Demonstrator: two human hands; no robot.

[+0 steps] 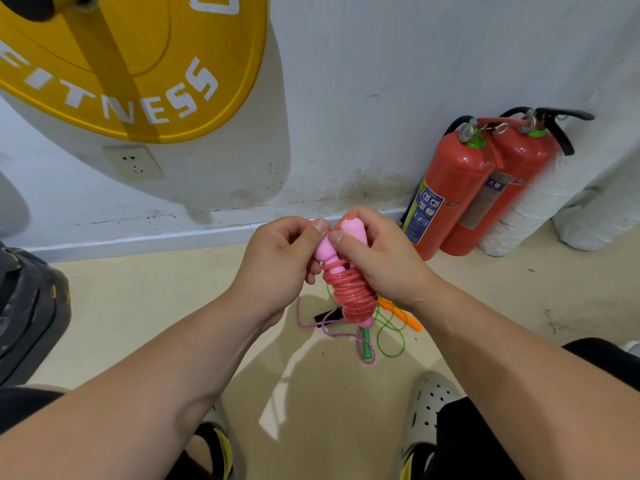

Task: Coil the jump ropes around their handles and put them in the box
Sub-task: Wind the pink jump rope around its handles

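A pink jump rope (351, 296) is held up in front of me, its red-pink cord wound in many tight turns around its two pink handles (325, 252). My left hand (280, 261) grips the left handle, thumb on top. My right hand (381, 258) closes around the right handle and the coil. On the floor below lie a green jump rope (389, 336) with green and orange handles (401, 315) and a purple braided rope (332, 332), both loose. No box is in view.
Two red fire extinguishers (460, 192) lean against the white wall at the right, beside white wrapped rolls (530, 216). A yellow weight plate (138, 64) hangs at top left. A dark bag (27, 306) sits at the left. My feet in sandals (426, 407) are at the bottom.
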